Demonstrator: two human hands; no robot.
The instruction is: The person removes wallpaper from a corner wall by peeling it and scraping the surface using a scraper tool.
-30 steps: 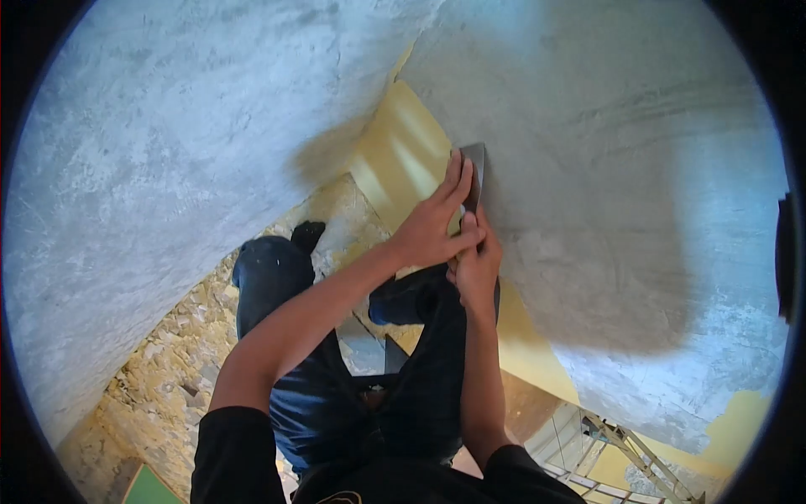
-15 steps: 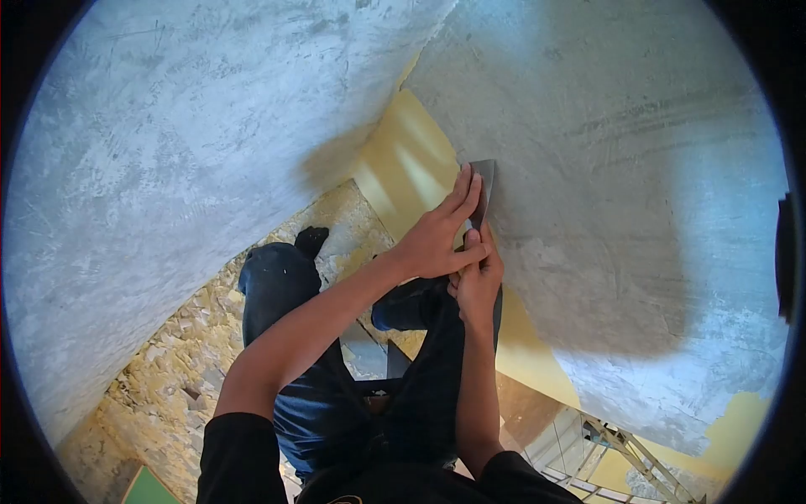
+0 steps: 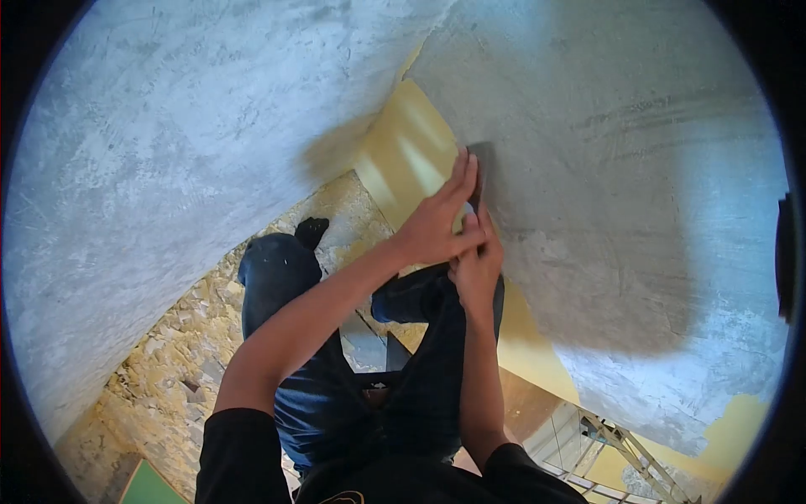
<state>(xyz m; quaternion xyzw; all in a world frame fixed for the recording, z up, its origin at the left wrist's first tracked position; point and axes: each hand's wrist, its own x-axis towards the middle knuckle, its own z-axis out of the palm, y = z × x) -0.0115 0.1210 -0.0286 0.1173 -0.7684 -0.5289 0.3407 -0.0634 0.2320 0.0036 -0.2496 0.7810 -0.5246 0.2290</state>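
Closest in, the right hand (image 3: 478, 273), curled round the handle of a scraper (image 3: 482, 165); just beyond, the left hand (image 3: 431, 228), fingers long and nearly straight, laid along the blade. The tool's long axis points away from the body, blade where yellow paint (image 3: 411, 139) borders the grey wall (image 3: 596, 210), right of the corner.

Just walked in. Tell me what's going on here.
Someone is working on a grey wall with a scraper. The right hand grips its handle, and the left hand has its fingers laid along the blade. The blade is right by the edge of some yellow paint; whether it touches the wall is hard to tell. Flakes cover much of the floor.
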